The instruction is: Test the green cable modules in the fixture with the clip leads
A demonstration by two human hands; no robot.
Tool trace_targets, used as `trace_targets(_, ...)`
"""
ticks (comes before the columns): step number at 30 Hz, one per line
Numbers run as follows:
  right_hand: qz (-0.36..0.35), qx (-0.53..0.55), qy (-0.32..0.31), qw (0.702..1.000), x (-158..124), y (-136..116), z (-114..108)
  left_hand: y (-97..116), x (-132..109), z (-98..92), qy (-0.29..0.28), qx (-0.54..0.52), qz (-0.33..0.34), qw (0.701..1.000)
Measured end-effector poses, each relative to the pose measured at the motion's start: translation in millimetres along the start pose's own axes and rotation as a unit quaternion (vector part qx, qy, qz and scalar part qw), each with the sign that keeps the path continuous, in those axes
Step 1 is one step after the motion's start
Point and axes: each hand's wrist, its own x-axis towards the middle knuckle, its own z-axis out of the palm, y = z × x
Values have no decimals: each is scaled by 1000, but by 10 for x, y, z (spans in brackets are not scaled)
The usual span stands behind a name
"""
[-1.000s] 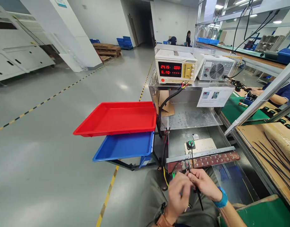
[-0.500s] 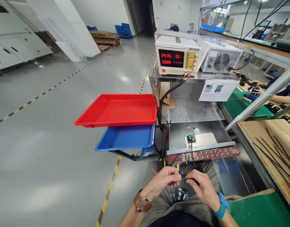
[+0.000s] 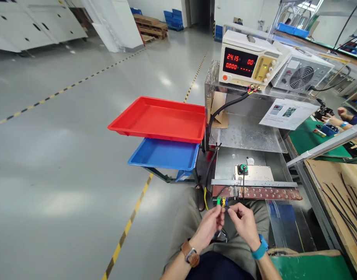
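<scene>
Pinching a thin dark cable [image 3: 226, 207] over that person's lap [image 3: 181, 225], the left hand [image 3: 209, 225] and right hand [image 3: 244, 224] both have their fingers drawn closed on it, near some green and yellow connectors [image 3: 218, 201] and a brown strip [image 3: 264, 193].

single head-worn view, facing forward and down, lap [image 3: 235, 247] close below
</scene>
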Motion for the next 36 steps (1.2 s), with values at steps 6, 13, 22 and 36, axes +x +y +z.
trace_targets(6,-54,-177,13,983,105,30,240,-90,16,-260,148,157,144,966)
trace_targets(13,-62,-248,-19,967,198,45,295,35,41,-227,122,397,286,864)
trace_targets(22,-48,-317,-17,947,238,12,373,153,112,-179,126,652,371,649)
trace_targets(36,-28,-332,-14,943,264,74,479,21,346,-436,127,679,405,599)
